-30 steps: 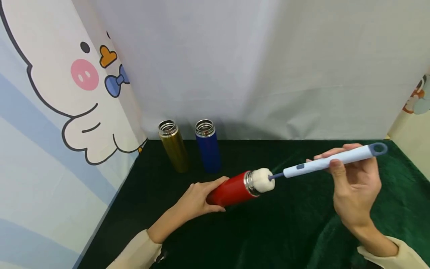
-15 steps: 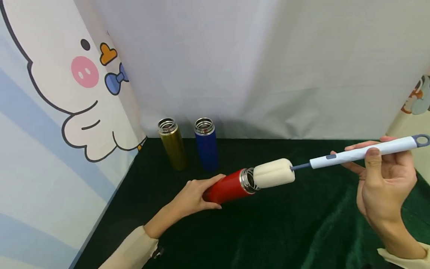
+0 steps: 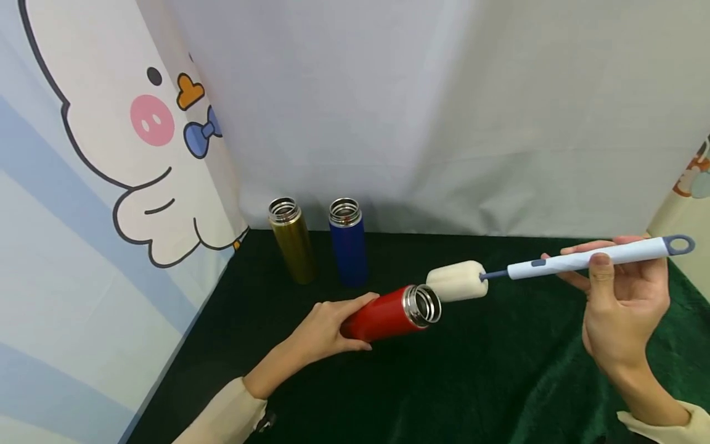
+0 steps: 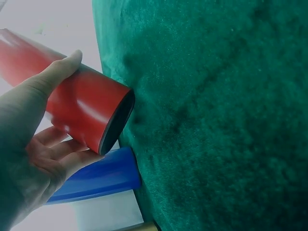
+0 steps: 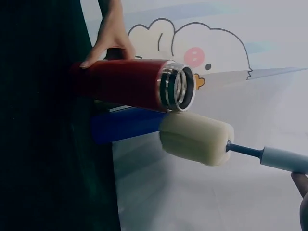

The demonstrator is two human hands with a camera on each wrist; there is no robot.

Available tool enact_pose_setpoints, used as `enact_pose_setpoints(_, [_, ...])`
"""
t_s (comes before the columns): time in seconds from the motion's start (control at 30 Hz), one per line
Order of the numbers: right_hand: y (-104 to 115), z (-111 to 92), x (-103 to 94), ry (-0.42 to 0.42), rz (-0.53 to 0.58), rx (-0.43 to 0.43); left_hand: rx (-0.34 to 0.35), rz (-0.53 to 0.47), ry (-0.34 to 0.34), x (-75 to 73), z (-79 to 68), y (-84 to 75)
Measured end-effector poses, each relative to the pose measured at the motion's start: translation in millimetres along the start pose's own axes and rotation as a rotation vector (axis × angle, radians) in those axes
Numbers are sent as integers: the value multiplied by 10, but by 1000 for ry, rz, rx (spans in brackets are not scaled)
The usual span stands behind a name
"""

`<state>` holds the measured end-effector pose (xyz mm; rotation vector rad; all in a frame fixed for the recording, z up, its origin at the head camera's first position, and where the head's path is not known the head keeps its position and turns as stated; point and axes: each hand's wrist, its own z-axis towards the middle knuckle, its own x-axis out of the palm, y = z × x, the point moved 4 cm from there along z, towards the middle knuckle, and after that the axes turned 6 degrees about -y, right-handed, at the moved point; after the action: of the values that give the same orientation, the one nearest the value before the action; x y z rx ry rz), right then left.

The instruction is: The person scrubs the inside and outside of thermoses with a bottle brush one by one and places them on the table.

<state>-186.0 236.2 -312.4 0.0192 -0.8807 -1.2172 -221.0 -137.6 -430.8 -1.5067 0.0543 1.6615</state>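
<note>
Seemingly scrubbing, our left hand (image 3: pixel 323 325) grips the red metal bottle (image 3: pixel 379 317), our right hand (image 3: pixel 625 311) pinches the pale-blue-handled white-sponge brush (image 3: pixel 554 265), and insertion needs alignment.

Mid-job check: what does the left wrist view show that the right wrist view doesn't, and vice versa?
Only the left wrist view shows the dark base of the red bottle. Only the right wrist view shows its open mouth, the sponge brush and part of the right hand. Both show the bottle's red side, the left hand on it, part of the blue bottle and the cloth.
</note>
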Motion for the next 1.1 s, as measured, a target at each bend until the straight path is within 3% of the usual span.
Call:
enact_pose_setpoints(0.3, [51, -65, -33, 106, -99, 51, -25, 61, -33, -9, 39, -40])
enact_pose_setpoints(0.47, [114, -80, -13, 132, -18, 99, -13, 113, -41, -8, 73, -68])
enact_pose_setpoints(0.63, [111, -99, 59, 99, 77, 140, -1, 143, -19, 37, 95, -106])
enact_pose_setpoints(0.87, [-6, -95, 186, 57, 170, 75, 19, 163, 34, 50, 87, -140])
enact_pose_setpoints(1.1, [-140, -78, 46, -34, 61, 28, 22, 148, 21, 37, 46, -122])
